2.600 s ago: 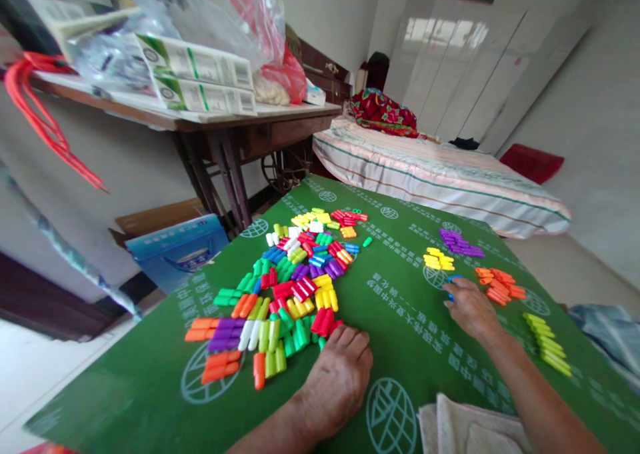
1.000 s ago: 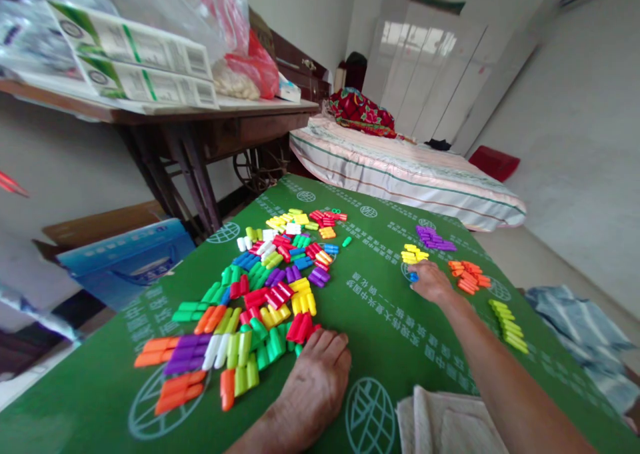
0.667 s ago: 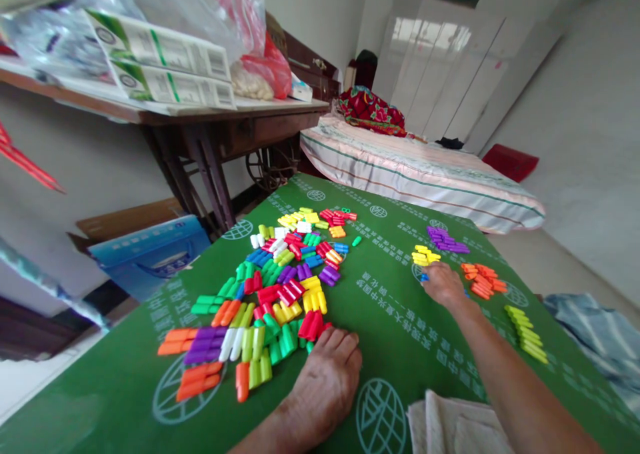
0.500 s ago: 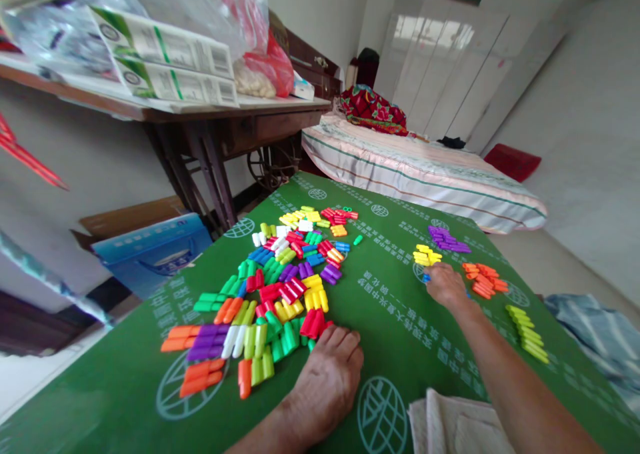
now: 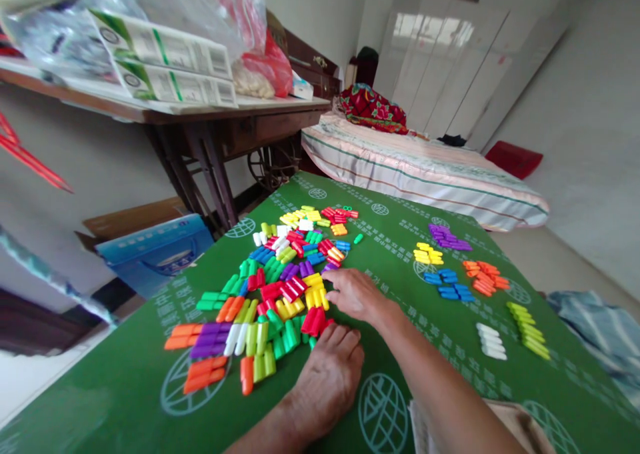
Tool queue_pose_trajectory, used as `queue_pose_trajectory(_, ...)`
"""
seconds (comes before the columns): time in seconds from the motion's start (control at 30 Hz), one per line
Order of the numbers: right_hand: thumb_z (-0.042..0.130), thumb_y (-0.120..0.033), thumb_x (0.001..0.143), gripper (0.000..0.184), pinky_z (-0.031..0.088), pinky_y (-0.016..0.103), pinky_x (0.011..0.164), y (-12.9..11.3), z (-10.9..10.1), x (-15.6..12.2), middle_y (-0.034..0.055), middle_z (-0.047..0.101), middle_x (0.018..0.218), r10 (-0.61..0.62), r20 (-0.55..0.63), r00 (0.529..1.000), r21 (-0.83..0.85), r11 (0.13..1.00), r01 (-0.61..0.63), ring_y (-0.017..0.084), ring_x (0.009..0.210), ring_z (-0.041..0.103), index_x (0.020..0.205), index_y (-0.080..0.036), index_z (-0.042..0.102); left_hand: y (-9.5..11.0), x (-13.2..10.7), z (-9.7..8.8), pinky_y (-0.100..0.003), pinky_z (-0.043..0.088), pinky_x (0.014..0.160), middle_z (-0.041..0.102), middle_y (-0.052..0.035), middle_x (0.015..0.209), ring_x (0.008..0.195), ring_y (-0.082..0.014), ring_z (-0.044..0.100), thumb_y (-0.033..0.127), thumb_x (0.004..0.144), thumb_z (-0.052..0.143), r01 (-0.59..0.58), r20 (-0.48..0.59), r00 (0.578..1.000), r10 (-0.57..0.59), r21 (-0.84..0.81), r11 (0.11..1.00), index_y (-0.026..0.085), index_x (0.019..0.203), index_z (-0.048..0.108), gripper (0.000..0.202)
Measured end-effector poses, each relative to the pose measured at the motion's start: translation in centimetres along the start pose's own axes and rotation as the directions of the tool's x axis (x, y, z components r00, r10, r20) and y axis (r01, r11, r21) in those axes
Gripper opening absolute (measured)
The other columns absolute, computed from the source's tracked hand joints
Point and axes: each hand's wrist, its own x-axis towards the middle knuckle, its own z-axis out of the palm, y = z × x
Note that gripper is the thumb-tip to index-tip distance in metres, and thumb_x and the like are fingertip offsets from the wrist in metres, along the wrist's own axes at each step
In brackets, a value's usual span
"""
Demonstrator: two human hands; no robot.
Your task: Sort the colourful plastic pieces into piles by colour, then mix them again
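A big mixed pile of coloured plastic pieces (image 5: 280,287) lies on the green printed table cover (image 5: 400,347). My left hand (image 5: 327,377) rests flat and open at the pile's near edge, fingertips against red pieces. My right hand (image 5: 353,293) reaches across to the pile's right edge, fingers stretched out beside yellow and purple pieces, nothing visibly held. To the right lie sorted groups: yellow pieces (image 5: 429,254), purple pieces (image 5: 449,238), blue pieces (image 5: 449,285), orange pieces (image 5: 485,277), lime pieces (image 5: 529,322) and white pieces (image 5: 491,343).
A folded cloth (image 5: 505,431) lies at the near table edge under my right forearm. A wooden sewing table (image 5: 225,117) with boxes and bags stands on the left, a blue box (image 5: 150,251) beneath it. A bed (image 5: 420,171) stands beyond the table.
My right hand has left the blue group on the right and moved left to the edge of the mixed pile. The blue and white groups now show. My left hand stayed put.
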Motion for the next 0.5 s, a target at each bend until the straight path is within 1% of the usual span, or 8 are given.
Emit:
queue_pose_trajectory(0.1, 0.056, -0.034, 0.084, 0.035, 0.045, 0.028, 0.077, -1.5, 0.2, 1.2, 0.0052, 0.068, 0.107, 0.005, 0.038, 0.999, -0.002, 1.0, -0.005, 0.021, 0.099, 0.063, 0.117, -0.024, 0.057, 0.0, 0.0, 0.1, -0.04, 0.05, 0.079, 0.061, -0.0081, 0.089, 0.083, -0.0205, 0.055, 0.012, 0.086, 0.043, 0.007, 0.003, 1.0, -0.007, -0.005, 1.0, 0.015, 0.082, 0.059, 0.017)
queue_pose_trajectory(0.2, 0.057, -0.04, 0.081, 0.037, 0.047, 0.032, 0.079, -2.2, 0.5, 2.0, 0.0084, 0.068, 0.109, 0.029, 0.048, 0.998, -0.012, 1.0, -0.028, 0.024, 0.102, 0.062, 0.113, -0.021, 0.058, 0.0, 0.0, 0.1, -0.04, 0.051, 0.078, 0.062, -0.0085, 0.087, 0.085, -0.0222, 0.057, 0.013, 0.085, 0.044, 0.008, -0.005, 1.0, -0.008, -0.027, 1.0, 0.015, 0.085, 0.061, 0.017)
queue_pose_trajectory(0.27, 0.059, -0.041, 0.08, 0.038, 0.048, 0.033, 0.079, -2.6, 0.6, 2.4, 0.0096, 0.068, 0.109, 0.054, 0.052, 0.997, -0.021, 0.998, -0.053, 0.025, 0.102, 0.062, 0.112, -0.02, 0.059, 0.0, 0.1, 0.0, -0.041, 0.051, 0.078, 0.063, -0.0087, 0.088, 0.086, -0.0232, 0.058, 0.013, 0.084, 0.044, 0.007, -0.008, 1.0, -0.007, -0.041, 0.999, 0.015, 0.087, 0.061, 0.017)
queue_pose_trajectory(0.37, 0.06, -0.038, 0.077, 0.035, 0.05, 0.034, 0.078, -3.3, 0.5, 2.8, 0.0095, 0.069, 0.107, 0.101, 0.058, 0.993, -0.033, 0.995, -0.099, 0.025, 0.1, 0.064, 0.107, -0.02, 0.06, -0.1, 0.2, -0.2, -0.043, 0.052, 0.081, 0.065, -0.0096, 0.09, 0.088, -0.0239, 0.059, 0.013, 0.084, 0.043, -0.006, -0.028, 1.0, 0.005, -0.047, 0.999, 0.014, 0.089, 0.062, 0.02)
queue_pose_trajectory(0.5, 0.059, -0.026, 0.075, 0.032, 0.051, 0.035, 0.08, -3.9, 0.0, 3.1, 0.01, 0.069, 0.106, 0.14, 0.05, 0.989, -0.032, 0.99, -0.138, 0.025, 0.101, 0.064, 0.106, -0.02, 0.061, -0.5, 0.3, -0.1, -0.043, 0.052, 0.084, 0.066, -0.0112, 0.094, 0.093, -0.0244, 0.061, 0.012, 0.085, 0.039, -0.055, -0.091, 0.994, 0.053, -0.015, 0.998, 0.013, 0.093, 0.063, 0.025)
